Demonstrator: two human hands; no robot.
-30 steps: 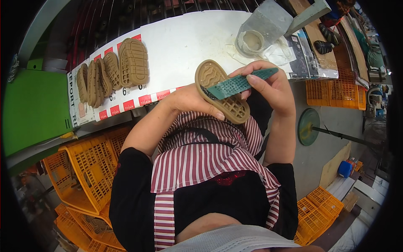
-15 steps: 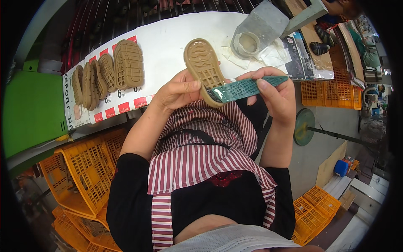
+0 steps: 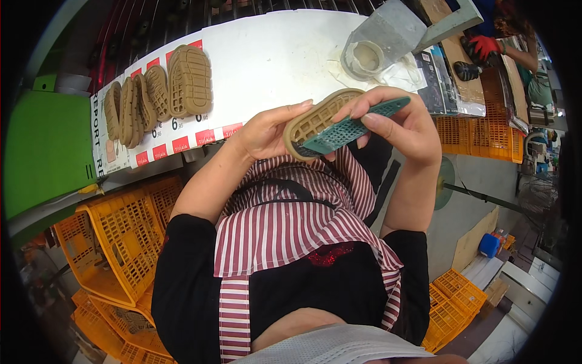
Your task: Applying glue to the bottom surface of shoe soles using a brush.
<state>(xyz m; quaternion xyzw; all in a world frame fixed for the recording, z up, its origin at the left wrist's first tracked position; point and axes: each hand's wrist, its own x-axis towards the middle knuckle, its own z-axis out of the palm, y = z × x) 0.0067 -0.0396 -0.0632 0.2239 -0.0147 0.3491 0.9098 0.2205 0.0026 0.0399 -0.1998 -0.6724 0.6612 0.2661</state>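
A tan shoe sole (image 3: 299, 128) with a gridded hollow inside is gripped along its left side by my left hand (image 3: 270, 126). Over the sole lies a green perforated strip-like insert (image 3: 339, 131), its lower end inside the heel part and its other end raised to the right. My right hand (image 3: 400, 118) pinches that raised end between thumb and fingers. The far end of the sole is partly covered by my right fingers. Farther left on the table, several more tan soles (image 3: 190, 82) stand on edge in a row.
A white sheet (image 3: 254, 54) covers the worktable. At its back right sits a grey container (image 3: 365, 59) with a pale-coated opening, beside crumpled white cloth (image 3: 400, 77). Orange crates (image 3: 124, 249) are stacked below left. At the far right a co-worker's red-gloved hand (image 3: 485, 47) is near dark shoes.
The sole has tilted and come down to the right in my left hand. My right hand has moved inward over it with the green insert. A co-worker's red glove has appeared.
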